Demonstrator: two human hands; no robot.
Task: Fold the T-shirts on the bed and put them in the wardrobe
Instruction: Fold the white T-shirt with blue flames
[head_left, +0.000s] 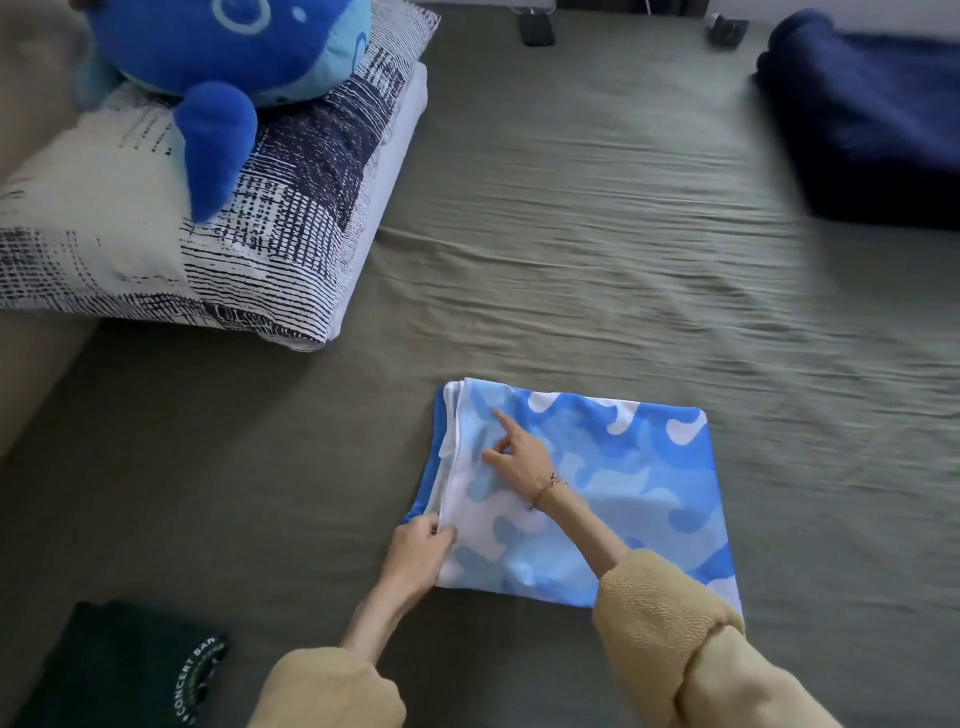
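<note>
A blue camouflage T-shirt (613, 493) lies folded into a rough square on the olive-green bed sheet (597, 234), near the edge of the bed where the person stands. Its layered open edges run down the side nearest the pillow, and a strip of darker blue peeks out underneath there.

The left hand (418, 551) grips the near corner of those layered edges, thumb on top and fingers curled round the cloth. The right hand (519, 457) rests on top of the shirt farther up the same side; its forefinger is stretched out and pressed on the fabric while the other fingers are bent in loosely, holding nothing. A thin bracelet (550, 486) circles that wrist. Both arms wear tan knitted sleeves (660, 608), pushed up the forearms. The two hands are apart, both on the pillow side of the shirt.

Beyond the shirt and toward the headboard side sits a pillow (218, 223) in a black-and-white crosshatch print, with a blue plush toy (223, 57) lying on top of it. On the other side of the shirt from the pillow, at the far corner of the bed, is a folded navy blanket (872, 114). Nearer the person than the pillow lies a folded dark green T-shirt (104, 670) with white circular lettering, partly cut off by the edge of the view. A small dark object (537, 28) sits at the far edge of the bed; I cannot tell what it is.
</note>
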